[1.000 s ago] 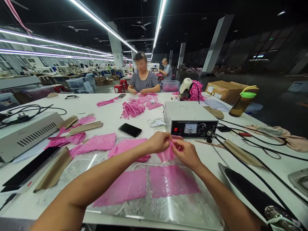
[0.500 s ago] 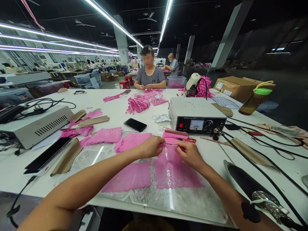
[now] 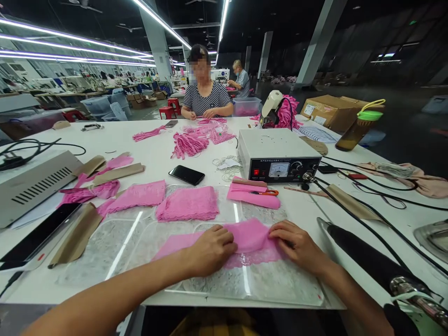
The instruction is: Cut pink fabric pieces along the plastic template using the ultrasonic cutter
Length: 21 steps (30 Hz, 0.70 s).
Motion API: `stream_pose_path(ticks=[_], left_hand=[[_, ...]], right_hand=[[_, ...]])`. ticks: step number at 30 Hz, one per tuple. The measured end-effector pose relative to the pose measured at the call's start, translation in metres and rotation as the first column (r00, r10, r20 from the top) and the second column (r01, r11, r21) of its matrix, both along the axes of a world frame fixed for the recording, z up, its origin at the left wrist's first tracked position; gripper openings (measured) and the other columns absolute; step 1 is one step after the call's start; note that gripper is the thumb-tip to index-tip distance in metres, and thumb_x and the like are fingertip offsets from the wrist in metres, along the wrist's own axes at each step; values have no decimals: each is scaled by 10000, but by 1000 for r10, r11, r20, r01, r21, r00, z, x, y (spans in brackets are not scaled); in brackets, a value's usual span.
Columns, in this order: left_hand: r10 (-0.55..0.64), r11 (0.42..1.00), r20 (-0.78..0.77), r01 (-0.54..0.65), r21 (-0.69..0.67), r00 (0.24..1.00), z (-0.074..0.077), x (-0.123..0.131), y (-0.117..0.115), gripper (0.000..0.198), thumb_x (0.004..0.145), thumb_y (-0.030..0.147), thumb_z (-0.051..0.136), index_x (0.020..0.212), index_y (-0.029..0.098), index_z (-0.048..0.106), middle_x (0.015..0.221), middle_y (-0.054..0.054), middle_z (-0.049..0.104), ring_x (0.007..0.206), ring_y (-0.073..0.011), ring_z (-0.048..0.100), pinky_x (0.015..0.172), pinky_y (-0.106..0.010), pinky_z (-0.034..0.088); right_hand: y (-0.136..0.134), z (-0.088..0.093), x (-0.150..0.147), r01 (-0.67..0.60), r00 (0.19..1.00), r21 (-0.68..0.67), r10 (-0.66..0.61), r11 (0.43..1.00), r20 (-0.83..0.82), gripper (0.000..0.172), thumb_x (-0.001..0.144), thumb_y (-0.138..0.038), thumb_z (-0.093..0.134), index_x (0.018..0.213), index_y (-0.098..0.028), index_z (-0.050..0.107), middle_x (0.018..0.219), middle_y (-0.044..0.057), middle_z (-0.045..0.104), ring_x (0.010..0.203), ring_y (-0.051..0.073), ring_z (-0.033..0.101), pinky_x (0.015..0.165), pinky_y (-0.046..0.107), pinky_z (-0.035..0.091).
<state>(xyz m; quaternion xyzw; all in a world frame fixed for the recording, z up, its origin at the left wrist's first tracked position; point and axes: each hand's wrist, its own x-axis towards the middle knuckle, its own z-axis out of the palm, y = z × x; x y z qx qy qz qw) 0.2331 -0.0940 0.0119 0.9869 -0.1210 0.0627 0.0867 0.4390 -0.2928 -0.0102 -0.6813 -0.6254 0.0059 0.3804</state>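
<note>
A pink lace fabric piece (image 3: 250, 233) lies rumpled and partly doubled over on the clear mat (image 3: 115, 247), its patterned edge toward me. My left hand (image 3: 215, 249) grips its left side with curled fingers. At its upper right corner my right hand (image 3: 294, 242) pinches the cloth between thumb and fingers. Another flat pink piece (image 3: 175, 243) extends out from under my left hand and forearm. Beyond my hands sit a stack of pink lace pieces (image 3: 189, 203) and a folded pink cloth (image 3: 254, 196) with orange-handled scissors (image 3: 268, 192) on it.
A white control box (image 3: 280, 149) with a dial stands behind at right. Its cables run past a black handheld tool (image 3: 364, 254). A phone (image 3: 186, 175), a grey vented box (image 3: 38, 186) and a tablet-like device (image 3: 42, 231) occupy the left side. A co-worker (image 3: 206, 95) sits opposite.
Both hands have come toward me from the far edge of the right-hand pink piece. That piece was flat and now is partly folded over. The view has shifted right.
</note>
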Motion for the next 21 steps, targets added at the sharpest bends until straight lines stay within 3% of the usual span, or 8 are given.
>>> stream_pose_path(ticks=[6, 11, 15, 18, 21], left_hand=[[45, 991, -75, -54, -122, 996, 9, 2, 1, 181, 924, 151, 511, 899, 185, 687, 865, -56, 662, 785, -173, 599, 761, -293, 424], [91, 957, -159, -131, -258, 983, 19, 3, 2, 209, 907, 136, 509, 832, 176, 699, 784, -43, 677, 728, -161, 623, 703, -253, 437], [155, 896, -224, -232, -379, 962, 25, 8, 4, 228, 926, 183, 497, 836, 169, 705, 725, -30, 679, 661, -148, 618, 636, -225, 437], [190, 837, -257, -293, -462, 947, 28, 15, 6, 229, 925, 226, 510, 837, 157, 710, 707, -22, 681, 648, -145, 605, 628, -221, 435], [217, 770, -277, -339, -540, 936, 32, 18, 8, 243, 918, 241, 512, 812, 147, 710, 714, -12, 681, 665, -142, 595, 638, -220, 429]], right_hand=[[-8, 7, -5, 12, 1000, -68, -12, 998, -3, 202, 859, -155, 544, 979, -251, 675, 970, 55, 693, 933, 194, 648, 810, 336, 565], [-13, 9, -5, 35, 999, -77, -33, 996, 28, 147, 889, -200, 540, 874, -258, 674, 901, 52, 683, 867, 191, 643, 746, 326, 567], [-8, 16, -16, 75, 997, -43, -73, 996, 27, 115, 873, -271, 586, 957, -269, 664, 974, 64, 680, 924, 214, 645, 782, 351, 569], [8, 18, -32, 75, 993, -21, -73, 997, 95, 247, 827, -320, 638, 1064, -253, 652, 1067, 88, 671, 989, 246, 630, 848, 399, 553], [26, 14, -38, 105, 979, -56, -93, 993, 181, 208, 825, -243, 580, 1008, -245, 680, 1048, 83, 686, 937, 242, 640, 829, 401, 545]])
